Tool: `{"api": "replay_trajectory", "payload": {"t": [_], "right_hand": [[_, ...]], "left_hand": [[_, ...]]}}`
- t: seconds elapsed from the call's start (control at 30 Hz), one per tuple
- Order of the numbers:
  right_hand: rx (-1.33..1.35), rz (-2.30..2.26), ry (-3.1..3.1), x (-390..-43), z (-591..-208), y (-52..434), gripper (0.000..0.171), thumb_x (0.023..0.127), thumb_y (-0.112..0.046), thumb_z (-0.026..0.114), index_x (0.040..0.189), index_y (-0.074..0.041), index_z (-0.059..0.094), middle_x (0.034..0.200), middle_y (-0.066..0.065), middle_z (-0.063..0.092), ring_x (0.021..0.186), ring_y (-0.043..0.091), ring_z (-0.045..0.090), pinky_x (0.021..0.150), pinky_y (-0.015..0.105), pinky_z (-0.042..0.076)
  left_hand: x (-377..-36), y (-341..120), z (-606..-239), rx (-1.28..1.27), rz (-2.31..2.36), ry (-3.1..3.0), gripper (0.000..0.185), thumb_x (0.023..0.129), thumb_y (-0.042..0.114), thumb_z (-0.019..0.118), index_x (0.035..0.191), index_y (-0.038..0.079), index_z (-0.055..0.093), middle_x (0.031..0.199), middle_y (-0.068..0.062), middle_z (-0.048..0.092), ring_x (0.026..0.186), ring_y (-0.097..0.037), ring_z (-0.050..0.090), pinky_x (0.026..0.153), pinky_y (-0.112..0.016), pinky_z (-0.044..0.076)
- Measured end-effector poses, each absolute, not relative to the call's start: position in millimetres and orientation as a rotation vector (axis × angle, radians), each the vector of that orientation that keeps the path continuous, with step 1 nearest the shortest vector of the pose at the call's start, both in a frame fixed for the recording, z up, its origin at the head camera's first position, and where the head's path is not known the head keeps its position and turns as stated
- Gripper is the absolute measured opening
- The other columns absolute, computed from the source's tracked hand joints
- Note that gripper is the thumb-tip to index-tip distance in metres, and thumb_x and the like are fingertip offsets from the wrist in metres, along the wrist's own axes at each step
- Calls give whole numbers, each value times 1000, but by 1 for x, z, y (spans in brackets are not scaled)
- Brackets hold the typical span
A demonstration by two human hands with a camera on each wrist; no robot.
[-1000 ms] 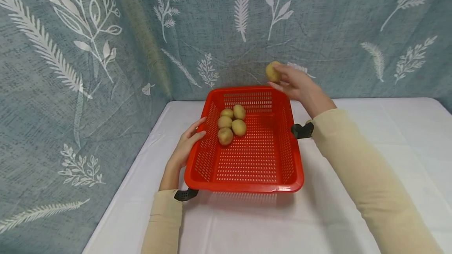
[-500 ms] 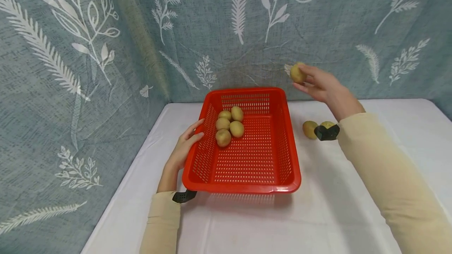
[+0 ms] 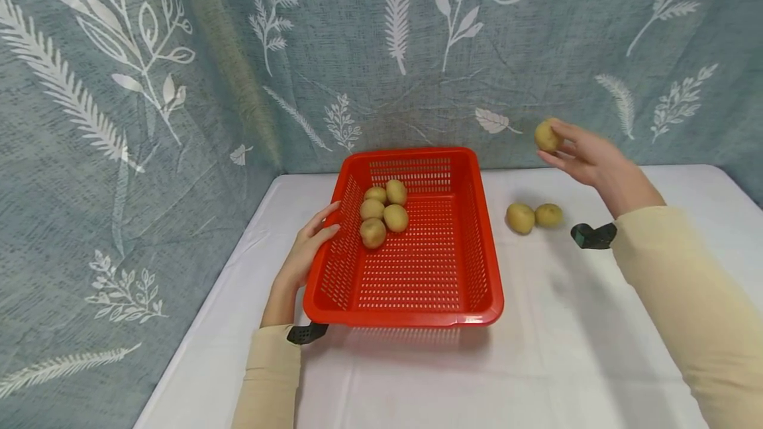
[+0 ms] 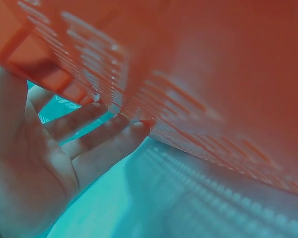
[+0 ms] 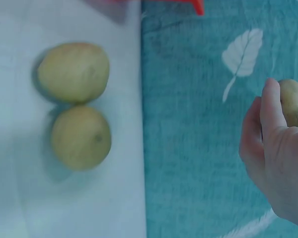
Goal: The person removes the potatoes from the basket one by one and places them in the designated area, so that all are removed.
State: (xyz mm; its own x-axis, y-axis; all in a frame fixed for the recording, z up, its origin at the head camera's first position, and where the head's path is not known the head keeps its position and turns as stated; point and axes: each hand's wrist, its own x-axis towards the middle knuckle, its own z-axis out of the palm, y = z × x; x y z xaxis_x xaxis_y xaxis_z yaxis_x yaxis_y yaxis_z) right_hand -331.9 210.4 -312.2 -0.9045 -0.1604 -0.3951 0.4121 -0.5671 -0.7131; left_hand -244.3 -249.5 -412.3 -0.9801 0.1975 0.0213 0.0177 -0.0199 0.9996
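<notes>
My right hand [image 3: 575,151] holds a small potato [image 3: 546,136] in its fingertips, up in the air to the right of the red plastic basket [image 3: 471,250]; the right wrist view shows that potato [image 5: 294,103] behind my thumb. Below it, two potatoes [image 3: 520,217] [image 3: 548,215] lie side by side on the white tablecloth, seen large in the right wrist view [image 5: 74,72] [image 5: 81,137]. My left hand [image 3: 310,243] rests with straight fingers against the basket's left wall [image 4: 139,99]. Several potatoes [image 3: 381,210] sit in the basket's far left corner.
The white table [image 3: 566,349] is backed by a blue-grey curtain with white leaf prints [image 3: 179,85] along the back and left side. A black wrist strap [image 3: 590,236] shows under my right sleeve.
My right hand has carried the potato from above the basket's far right corner out to the right, over the tablecloth. The two potatoes on the table came into view. The left hand stayed.
</notes>
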Motion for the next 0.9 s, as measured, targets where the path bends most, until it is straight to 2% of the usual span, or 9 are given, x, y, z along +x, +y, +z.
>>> {"api": "replay_trajectory", "payload": {"t": [0.13, 0.5, 0.77, 0.9], "right_hand": [[430, -2482, 1246, -327, -319, 224, 31, 88, -16, 66, 115, -24, 56, 130, -6, 32, 129, 12, 31, 90, 26, 47], [514, -2461, 1255, -320, -345, 251, 40, 86, -14, 69, 119, -24, 50, 125, -2, 35, 126, 14, 35, 92, 28, 45], [632, -2452, 1192, -311, -369, 265, 25, 87, -14, 68, 108, -21, 56, 121, -3, 34, 114, 14, 41, 90, 28, 47], [674, -2450, 1146, -308, -379, 270, 26, 90, -14, 64, 112, -22, 52, 120, -2, 33, 110, 15, 42, 89, 29, 48]], "left_hand": [[-245, -250, -412, 233, 2143, 2109, 52, 100, 14, 47, 150, 14, 30, 137, -21, 38, 105, -28, 53, 79, -32, 52], [-245, -250, -414, 233, 2139, 2110, 52, 101, 14, 46, 151, 15, 29, 137, -21, 38, 106, -28, 54, 79, -33, 52], [-245, -249, -413, 228, 2142, 2100, 52, 101, 13, 44, 151, 15, 29, 137, -21, 37, 106, -29, 54, 79, -34, 53], [-245, -249, -412, 217, 2146, 2097, 53, 101, 14, 45, 151, 14, 29, 136, -21, 37, 105, -27, 54, 79, -33, 52]]}}
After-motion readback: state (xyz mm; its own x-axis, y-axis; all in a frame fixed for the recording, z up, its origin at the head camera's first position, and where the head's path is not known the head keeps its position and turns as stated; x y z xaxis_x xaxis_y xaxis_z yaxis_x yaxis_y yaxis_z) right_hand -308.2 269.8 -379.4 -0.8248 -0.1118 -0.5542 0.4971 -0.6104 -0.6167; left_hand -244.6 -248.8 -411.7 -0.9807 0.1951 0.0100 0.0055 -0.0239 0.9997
